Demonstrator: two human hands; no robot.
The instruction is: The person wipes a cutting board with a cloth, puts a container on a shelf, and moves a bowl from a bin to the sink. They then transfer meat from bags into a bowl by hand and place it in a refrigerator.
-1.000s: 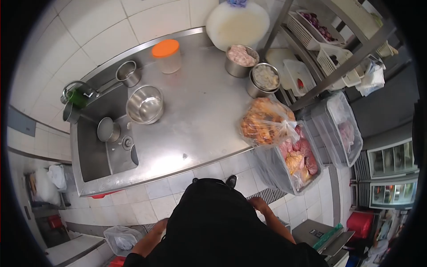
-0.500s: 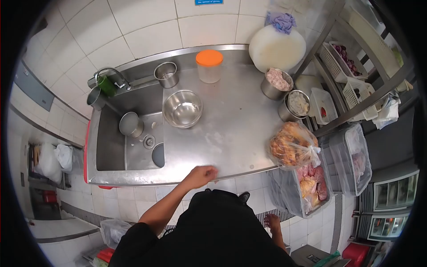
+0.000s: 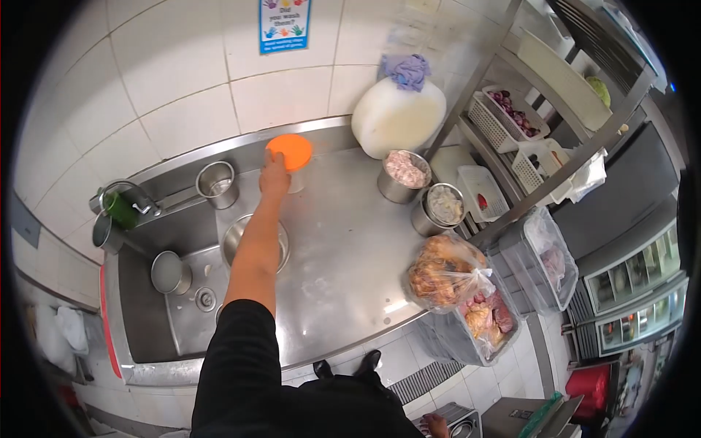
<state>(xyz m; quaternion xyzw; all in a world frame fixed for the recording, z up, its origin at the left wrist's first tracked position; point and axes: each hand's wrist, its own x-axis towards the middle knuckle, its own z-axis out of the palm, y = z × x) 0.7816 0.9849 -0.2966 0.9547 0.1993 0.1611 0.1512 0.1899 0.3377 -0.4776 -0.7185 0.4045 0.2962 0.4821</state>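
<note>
My left hand (image 3: pixel 274 177) reaches across the counter with its fingers closed at the left edge of an orange-lidded plastic container (image 3: pixel 293 152). The container stands upright near the back wall. Beneath my left forearm, a steel mixing bowl (image 3: pixel 283 247) is partly hidden. A small steel pot (image 3: pixel 217 184) stands left of the container, by the sink. My right hand (image 3: pixel 436 425) hangs low at the bottom edge, partly cut off, its fingers loosely apart with nothing visible in them.
The sink (image 3: pixel 142 321) on the left holds a steel pot (image 3: pixel 171 273). Pots of pale meat (image 3: pixel 406 169) stand at the right, near bagged orange-brown meat (image 3: pixel 447 270). Beyond them are a shelf rack (image 3: pixel 566 186) and a crate of meat (image 3: pixel 496 328). A round white board (image 3: pixel 398 117) leans at the back.
My left hand has moved from the counter's front edge up to the orange lid. The camera view has shifted, showing more wall. The container stays in place on the counter.
</note>
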